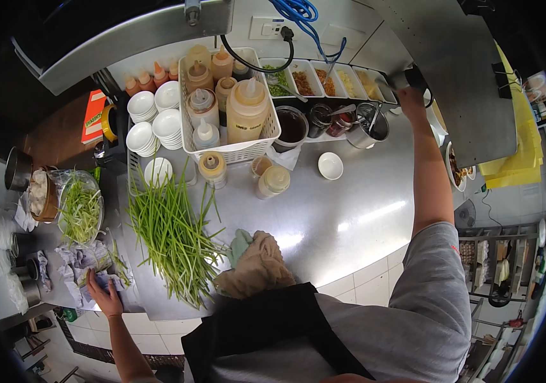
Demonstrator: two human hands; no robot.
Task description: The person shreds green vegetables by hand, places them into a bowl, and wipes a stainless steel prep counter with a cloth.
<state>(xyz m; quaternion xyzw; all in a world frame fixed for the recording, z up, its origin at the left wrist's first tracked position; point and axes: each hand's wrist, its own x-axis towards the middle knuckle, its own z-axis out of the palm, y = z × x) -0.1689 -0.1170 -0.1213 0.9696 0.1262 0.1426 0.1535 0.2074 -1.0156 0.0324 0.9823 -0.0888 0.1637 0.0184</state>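
My left hand (105, 296), fingers spread, rests on crumpled printed paper (86, 258) at the left of the counter. Limp green vegetable scraps (118, 261) lie on and beside that paper. Farther right, a large loose bunch of long green stalks (172, 239), likely chives or scallions, spreads across the steel counter. My right hand (411, 101) reaches to the back right corner, its fingers curled next to a dark-and-metal object (401, 80). Whether it grips that object is hidden by the hand itself. Just left of it sits a white tub of pale topping (373, 86).
Squeeze bottles fill a white plastic basket (234, 152). White bowls (141, 136) stand stacked beside it. One small white bowl (330, 166) sits mid-counter, near a steel pot (371, 127). A brown cloth (258, 268) lies at the front edge. A steel panel (445, 72) overhangs the right.
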